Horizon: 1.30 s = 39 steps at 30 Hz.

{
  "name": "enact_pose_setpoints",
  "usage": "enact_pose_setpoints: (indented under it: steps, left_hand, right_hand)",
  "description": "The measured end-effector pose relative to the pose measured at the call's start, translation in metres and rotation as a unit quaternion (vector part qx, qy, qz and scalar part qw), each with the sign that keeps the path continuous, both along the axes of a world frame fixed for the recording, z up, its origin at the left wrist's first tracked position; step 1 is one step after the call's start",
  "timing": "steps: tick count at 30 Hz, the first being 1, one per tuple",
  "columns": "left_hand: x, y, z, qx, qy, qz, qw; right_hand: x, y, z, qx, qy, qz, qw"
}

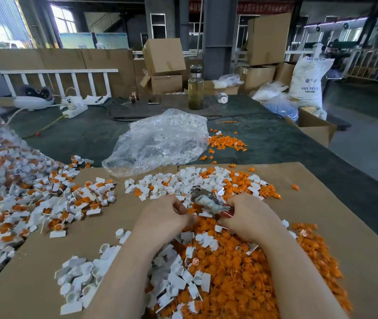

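Note:
My right hand [250, 217] grips the red handles of a pair of pliers [208, 200] whose taped jaws point up and left over the pile. My left hand [165, 218] is curled just left of the pliers, fingers pinching something small that I cannot make out. Both hands rest on a heap of orange plastic caps [241, 268] mixed with white plastic housings [183, 180] spread on brown cardboard [344, 203].
A pile of assembled white-and-orange pieces [33, 203] lies at the left, partly in a clear bag. A clear plastic bag of white parts [160, 139] sits ahead, loose orange caps [225, 142] beside it. A glass bottle [195, 88], cardboard boxes and a resin sack [307, 81] stand further back.

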State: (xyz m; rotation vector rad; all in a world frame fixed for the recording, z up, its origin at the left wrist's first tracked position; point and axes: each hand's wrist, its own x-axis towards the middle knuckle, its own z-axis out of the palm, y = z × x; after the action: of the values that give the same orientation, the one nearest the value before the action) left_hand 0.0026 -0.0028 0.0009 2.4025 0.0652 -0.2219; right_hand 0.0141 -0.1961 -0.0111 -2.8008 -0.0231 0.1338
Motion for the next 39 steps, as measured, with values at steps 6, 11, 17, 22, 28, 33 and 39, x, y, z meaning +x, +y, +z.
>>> enact_pose_setpoints:
  steps: [6, 11, 17, 22, 28, 33, 39]
  left_hand:
    - [-0.003, -0.013, 0.002, 0.125, -0.043, 0.009, 0.991]
    - [-0.003, -0.008, 0.006, 0.076, -0.025, 0.015, 0.997]
    - [-0.001, -0.003, 0.003, -0.067, -0.049, 0.039, 0.996]
    - [-0.003, -0.005, 0.009, -0.286, -0.085, 0.106, 0.949]
    - [-0.002, -0.013, 0.018, -0.446, -0.061, 0.152, 0.88]
    - [-0.005, -0.016, 0.02, -0.477, -0.063, 0.143, 0.865]
    - [-0.009, -0.025, 0.023, -0.439, -0.126, 0.135, 0.879]
  right_hand:
    - [-0.002, 0.002, -0.001, 0.01, -0.008, -0.009, 1.0]
    - [-0.003, 0.004, 0.005, 0.121, -0.069, -0.056, 0.989]
    - [-0.009, 0.009, 0.016, 0.29, -0.134, -0.053, 0.946]
    - [-0.01, 0.021, 0.018, 0.361, -0.171, -0.02, 0.917]
    - [-0.012, 0.028, 0.018, 0.403, -0.227, 0.005, 0.887]
    - [-0.01, 0.031, 0.015, 0.395, -0.249, 0.007, 0.884]
    - [-0.01, 0.032, 0.014, 0.372, -0.288, 0.0, 0.882]
